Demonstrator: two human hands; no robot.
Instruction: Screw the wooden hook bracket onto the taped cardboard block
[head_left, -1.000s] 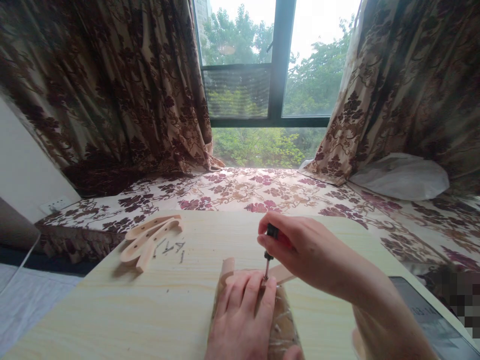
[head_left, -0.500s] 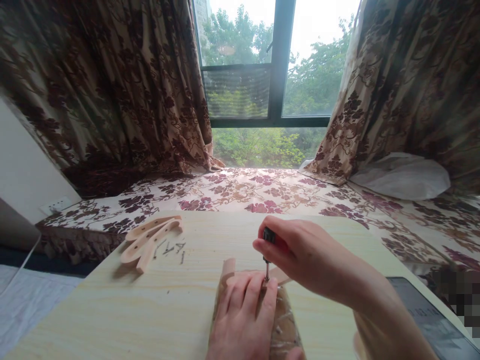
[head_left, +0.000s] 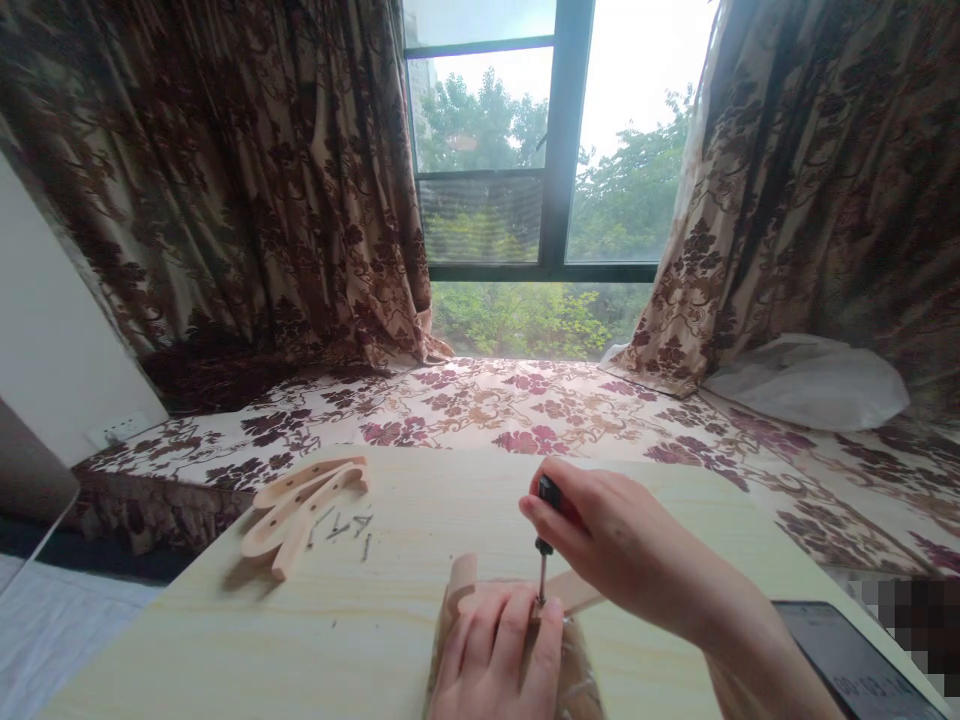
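In my right hand [head_left: 592,520] is a screwdriver [head_left: 548,495] with a black handle, held nearly upright with the fingers wrapped round it. Its metal shaft points down to a spot beside my left index finger; what lies under the tip is hard to make out. My left hand [head_left: 499,655] lies flat, palm down, fingers slightly apart, on a brown, plastic-wrapped block [head_left: 577,665] and light wooden pieces. One rounded wooden piece [head_left: 463,572] sticks out beyond the left fingers. Another flat wooden piece [head_left: 571,590] shows to the right of the shaft. My left hand covers the rest.
Curved wooden pieces with holes [head_left: 300,505] lie at the table's left. Several dark screws [head_left: 341,527] are scattered beside them. A phone with a timer [head_left: 847,655] rests at right on the pale table [head_left: 247,640]. Beyond is a floral-covered ledge [head_left: 465,400] with a whitish plastic bag [head_left: 810,385].
The view has tilted up, so everything sits lower in the picture. The screwdriver handle shows more between my right fingers. Both hands keep about the same places on the work.
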